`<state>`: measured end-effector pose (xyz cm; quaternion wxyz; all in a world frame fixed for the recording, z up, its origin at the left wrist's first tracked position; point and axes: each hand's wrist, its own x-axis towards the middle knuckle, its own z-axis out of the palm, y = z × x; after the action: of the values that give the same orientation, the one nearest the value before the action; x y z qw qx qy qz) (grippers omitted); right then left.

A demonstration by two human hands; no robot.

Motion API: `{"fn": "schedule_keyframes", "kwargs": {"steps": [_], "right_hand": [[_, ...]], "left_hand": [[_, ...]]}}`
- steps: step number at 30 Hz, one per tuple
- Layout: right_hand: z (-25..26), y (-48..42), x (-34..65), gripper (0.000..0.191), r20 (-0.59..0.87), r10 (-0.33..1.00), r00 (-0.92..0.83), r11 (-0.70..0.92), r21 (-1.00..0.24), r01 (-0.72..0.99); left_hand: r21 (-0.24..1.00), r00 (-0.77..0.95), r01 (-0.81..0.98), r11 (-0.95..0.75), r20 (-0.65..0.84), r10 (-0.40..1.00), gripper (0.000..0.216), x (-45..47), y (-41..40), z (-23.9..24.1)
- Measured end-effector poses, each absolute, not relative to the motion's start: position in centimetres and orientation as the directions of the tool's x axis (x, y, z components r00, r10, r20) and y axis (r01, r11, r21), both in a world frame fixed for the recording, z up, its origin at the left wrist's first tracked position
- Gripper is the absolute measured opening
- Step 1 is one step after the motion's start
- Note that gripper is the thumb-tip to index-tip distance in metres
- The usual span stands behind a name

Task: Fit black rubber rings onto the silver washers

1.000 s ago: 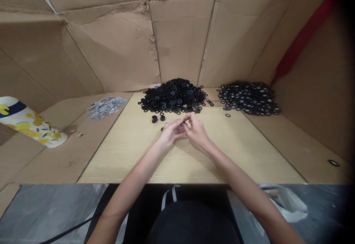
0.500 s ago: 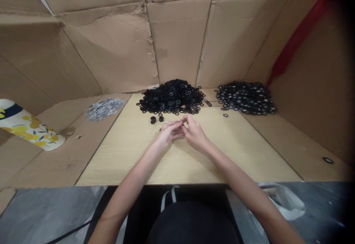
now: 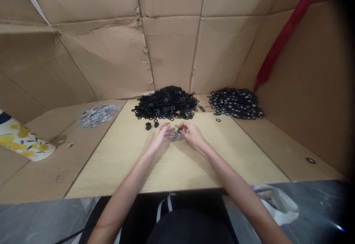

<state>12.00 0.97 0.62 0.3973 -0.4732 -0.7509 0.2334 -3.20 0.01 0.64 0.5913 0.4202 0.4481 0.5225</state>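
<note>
In the head view my right hand pinches a black ring between thumb and fingertips, over the middle of the pale board. Facing it from the left, my left hand is open with its fingers stretched out and apart. Between and below the hands lie several small grey discs, partly covered by the fingers. Short stacks of black rings stand just beyond my left hand. Behind them rises a large heap of loose black rings.
A heap of grey discs lies at the left, and black rings with pale centres are heaped at the right. A patterned bottle stands at the far left. Cardboard walls enclose the pale board. One ring lies at far right.
My hands, together before, have moved apart. Grey discs now show between them, and a black ring is visible in my right fingertips. The camera view has shifted a little.
</note>
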Motion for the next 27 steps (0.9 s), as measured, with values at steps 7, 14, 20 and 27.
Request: {"fn": "schedule_keyframes", "kwargs": {"steps": [7,14,20,27], "right_hand": [[0.8,3.3,16.1,0.015,0.208,0.978,-0.027,0.187,-0.808,0.559],[0.1,4.5,18.9,0.051,0.228,0.866,0.445,-0.097,-0.797,0.597],[-1.0,3.6,15.9,0.044,0.246,0.959,0.139,0.075,-0.695,0.715],[-1.3,2.7,14.4,0.033,0.133,0.954,-0.268,0.298,-0.372,0.879]], "left_hand": [[0.686,-0.089,0.707,-0.173,0.329,0.94,0.022,-6.1,0.5,0.5],[0.403,0.023,0.91,-0.098,0.186,0.982,0.031,-5.4,0.2,-0.7],[0.445,0.029,0.891,-0.095,0.152,0.988,0.025,-5.9,0.5,-0.7],[0.586,-0.038,0.804,-0.098,0.216,0.976,0.024,-6.3,0.6,-0.3]]}}
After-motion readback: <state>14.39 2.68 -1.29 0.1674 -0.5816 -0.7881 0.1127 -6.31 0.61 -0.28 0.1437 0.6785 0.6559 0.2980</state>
